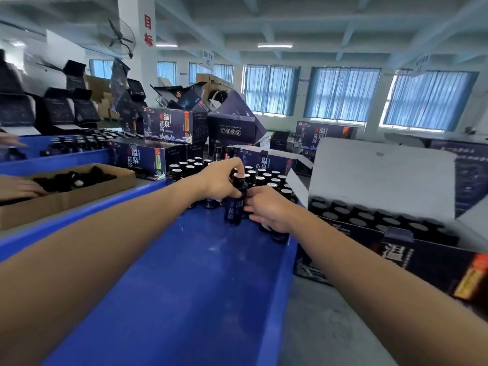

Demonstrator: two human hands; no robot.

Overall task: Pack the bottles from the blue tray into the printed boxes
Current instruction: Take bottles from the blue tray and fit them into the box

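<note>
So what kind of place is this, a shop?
Probably a packing workshop or factory floor: stacks of identical printed boxes, a blue tray of small dark bottles, and an open box holding rows of them.

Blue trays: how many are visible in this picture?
2. The near blue tray lies straight ahead, bottles at its far end; the second blue tray stands far left, also holding bottles. Boxes may hide others.

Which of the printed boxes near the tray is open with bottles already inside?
The printed box right of the blue tray: its white flap stands up and rows of dark caps show inside. The stacked boxes beyond the tray look closed.
</note>
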